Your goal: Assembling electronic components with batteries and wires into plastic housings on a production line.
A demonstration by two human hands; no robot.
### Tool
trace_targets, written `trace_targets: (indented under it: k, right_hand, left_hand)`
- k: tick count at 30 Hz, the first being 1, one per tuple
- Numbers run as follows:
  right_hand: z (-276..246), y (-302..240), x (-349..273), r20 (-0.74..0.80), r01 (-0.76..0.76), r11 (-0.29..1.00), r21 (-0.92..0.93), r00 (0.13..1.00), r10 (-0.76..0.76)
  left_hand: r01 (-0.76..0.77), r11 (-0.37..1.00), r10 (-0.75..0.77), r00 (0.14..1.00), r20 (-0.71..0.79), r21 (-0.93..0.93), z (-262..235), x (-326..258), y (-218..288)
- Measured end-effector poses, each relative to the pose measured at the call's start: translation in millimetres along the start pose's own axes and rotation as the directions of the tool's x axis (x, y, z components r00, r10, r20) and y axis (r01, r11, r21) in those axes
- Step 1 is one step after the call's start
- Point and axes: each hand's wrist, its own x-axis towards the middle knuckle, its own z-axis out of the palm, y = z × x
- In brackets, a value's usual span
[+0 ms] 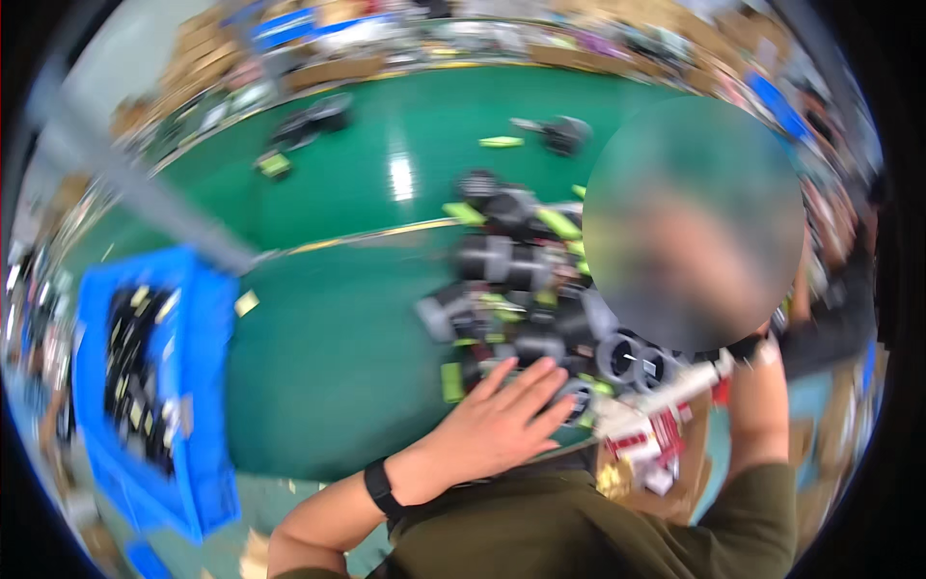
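My left hand [511,415] is spread palm down, with its fingertips at the near edge of a heap of black and grey rounded pieces [511,261] with lime-green parts or tags. It holds nothing that I can see. My right forearm [757,410] reaches up on the right, but a round blurred patch covers the hand, so its fingers and anything in them are hidden. Below that patch lie grey ring-shaped pieces [617,357] and a long white piece [675,391]. Motion blur hides the exact kind of the pieces.
On the left stands a blue crate [207,386] holding many dark pieces with pale tags. Two small groups, dark pieces [313,121] and a dark piece [564,135], lie farther back on the green table [318,386]. Red-and-white packets [651,439] sit near my body. A person's dark sleeve [830,323] shows at right.
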Motion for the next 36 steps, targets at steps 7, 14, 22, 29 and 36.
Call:
trace_targets:
  k: [7,14,22,29,36]
  right_hand:
    - [-6,-39,-26,0.138,-0.145,0.981,0.126,0.982,0.127]
    - [19,-61,-3,0.106,-0.004,0.993,0.118,0.994,-0.008]
    - [19,-57,-33,0.092,-0.126,0.992,0.019,0.988,0.124]
    - [11,-83,-11,0.093,-0.049,0.995,0.088,0.995,0.041]
    - [24,-142,9,-0.032,0.307,0.892,0.332,0.949,-0.315]
  left_hand:
    - [0.739,0.568,-0.751,0.646,-0.14,0.362,-202,-108,-28]
    - [0.897,0.024,-0.996,-0.017,0.09,0.441,-273,-372,-161]
    - [0.832,-0.3,-0.944,-0.188,-0.272,0.466,-202,-437,-239]
    - [0.935,-0.127,-0.962,-0.034,-0.272,0.332,-249,-364,-192]
    - [0.72,0.443,-0.887,0.437,-0.146,-0.535,-231,-157,-23]
